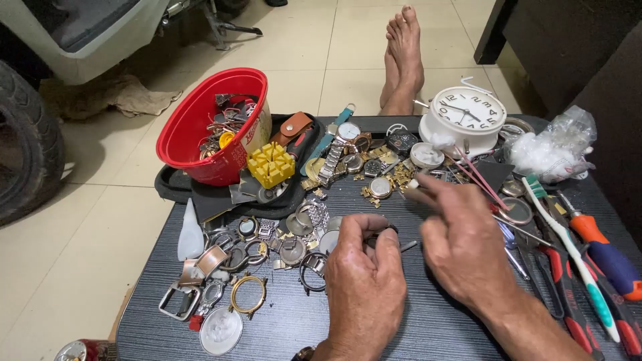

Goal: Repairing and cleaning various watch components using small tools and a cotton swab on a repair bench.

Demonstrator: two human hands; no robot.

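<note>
the left hand (364, 281) rests on the dark counter (428, 327), knuckles up, its fingers curled shut around a small dark part (382, 233) that peeks out between thumb and forefinger; what the part is cannot be told. a short metal pin (408, 245) lies on the counter just beside those fingers. the right hand (461, 244) hovers close by, loosely open, its fingers stretched toward the pile of gold and steel watch pieces; the fingertips (418, 196) are blurred, and whether they touch anything cannot be told.

left of the left hand lies a scatter of watch cases (249, 294), rings and bracelet links. behind them stands a red bucket (200, 144) full of scrap parts, tilted on a black tray (175, 184), with a yellow block (271, 164) leaning against it. a steel-band watch (340, 147) lies further back, near the middle. a white alarm clock (466, 115) sits at the far right side of the counter, with a clear bag (558, 147) beside it. pink sticks (475, 175) run out from under the right hand toward the clock. along the right edge lie a toothbrush (568, 247), a screwdriver (605, 251) with an orange and blue handle, and red-handled pliers (558, 281). bare feet (403, 57) rest on the tiled floor beyond the counter.
</note>
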